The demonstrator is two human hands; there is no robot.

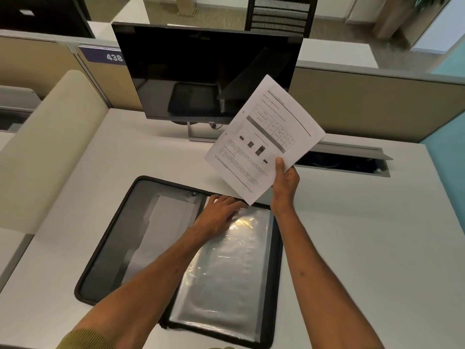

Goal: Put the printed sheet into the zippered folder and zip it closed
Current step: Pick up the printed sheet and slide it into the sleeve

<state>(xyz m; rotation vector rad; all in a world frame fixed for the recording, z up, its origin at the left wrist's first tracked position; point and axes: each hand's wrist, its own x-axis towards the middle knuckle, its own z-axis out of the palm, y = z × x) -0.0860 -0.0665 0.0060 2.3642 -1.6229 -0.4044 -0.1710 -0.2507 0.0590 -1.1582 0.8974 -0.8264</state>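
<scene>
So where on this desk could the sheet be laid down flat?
Bare desk lies right of the open zippered folder, below the cable hatch, and between the folder's top edge and the monitor stand. The folder's middle is crowded: the left hand rests there while the right hand holds the printed sheet up.

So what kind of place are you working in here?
Most likely an open-plan office workstation: a Dell monitor on a white desk, partition panels between desks, and a numbered desk sign, 438.
</scene>
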